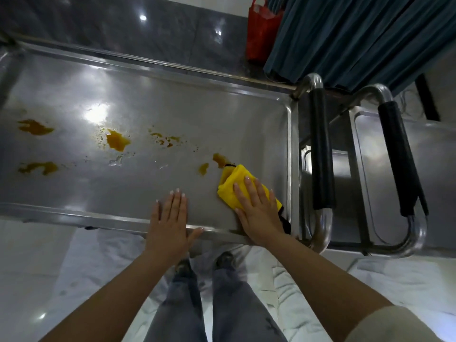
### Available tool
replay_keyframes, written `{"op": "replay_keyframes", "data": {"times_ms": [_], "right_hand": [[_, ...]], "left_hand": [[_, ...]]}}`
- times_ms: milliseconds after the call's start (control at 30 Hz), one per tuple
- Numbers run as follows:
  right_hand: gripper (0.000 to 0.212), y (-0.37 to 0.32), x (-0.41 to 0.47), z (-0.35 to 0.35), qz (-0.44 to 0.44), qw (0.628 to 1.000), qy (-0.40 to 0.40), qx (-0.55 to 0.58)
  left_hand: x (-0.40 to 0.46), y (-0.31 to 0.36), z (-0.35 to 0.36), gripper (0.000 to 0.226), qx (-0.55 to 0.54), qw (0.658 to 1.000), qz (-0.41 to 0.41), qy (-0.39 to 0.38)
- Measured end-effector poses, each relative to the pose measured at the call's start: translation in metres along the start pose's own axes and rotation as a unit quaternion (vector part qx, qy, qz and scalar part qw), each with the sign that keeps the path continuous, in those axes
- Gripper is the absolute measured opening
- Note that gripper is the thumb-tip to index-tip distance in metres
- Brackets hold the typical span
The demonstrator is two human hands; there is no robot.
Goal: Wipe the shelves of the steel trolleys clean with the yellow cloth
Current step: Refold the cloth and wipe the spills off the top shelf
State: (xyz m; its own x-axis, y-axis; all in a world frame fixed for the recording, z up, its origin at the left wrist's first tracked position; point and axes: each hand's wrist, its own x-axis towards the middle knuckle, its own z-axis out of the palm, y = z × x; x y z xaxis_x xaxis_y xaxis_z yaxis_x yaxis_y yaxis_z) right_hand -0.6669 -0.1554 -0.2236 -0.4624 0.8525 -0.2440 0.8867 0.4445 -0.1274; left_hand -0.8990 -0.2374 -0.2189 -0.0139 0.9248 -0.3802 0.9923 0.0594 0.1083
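On the near right of the glossy steel trolley shelf [148, 99], right hand [256, 213] presses flat-fingered on the folded yellow cloth [229, 183]; left hand [167, 223] rests flat, fingers straight. Amber stains [117, 140] left.

Shelf [74, 99] cut off left — cloth [232, 183] half-covered.

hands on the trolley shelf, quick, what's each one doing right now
Left hand: open, fingers straight, flat on the steel trolley shelf, holding nothing.
Right hand: open, fingers straight, pressing the yellow cloth onto the shelf.
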Motion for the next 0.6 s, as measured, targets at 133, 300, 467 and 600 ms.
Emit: {"op": "replay_keyframes", "data": {"times_ms": [133,300,467,600], "right_hand": [[0.056,-0.005,-0.037,0.012,-0.031,1.000,-0.001,0.003],[0.055,-0.009,-0.035,0.011,-0.018,1.000,-0.018,0.017],[0.057,-0.002,0.004,-0.001,0.039,0.999,-0.022,0.020],[0.055,0.014,0.060,-0.020,0.046,0.998,-0.015,0.042]], "left_hand": [[0.019,-0.022,-0.010,0.119,0.044,0.996,0.075,-0.005],[0.030,-0.034,-0.001,0.115,0.063,0.989,0.134,-0.028],[0.032,-0.039,0.005,0.110,0.019,0.987,0.160,-0.011],[0.032,-0.041,0.009,0.109,0.011,0.987,0.163,-0.009]]}}
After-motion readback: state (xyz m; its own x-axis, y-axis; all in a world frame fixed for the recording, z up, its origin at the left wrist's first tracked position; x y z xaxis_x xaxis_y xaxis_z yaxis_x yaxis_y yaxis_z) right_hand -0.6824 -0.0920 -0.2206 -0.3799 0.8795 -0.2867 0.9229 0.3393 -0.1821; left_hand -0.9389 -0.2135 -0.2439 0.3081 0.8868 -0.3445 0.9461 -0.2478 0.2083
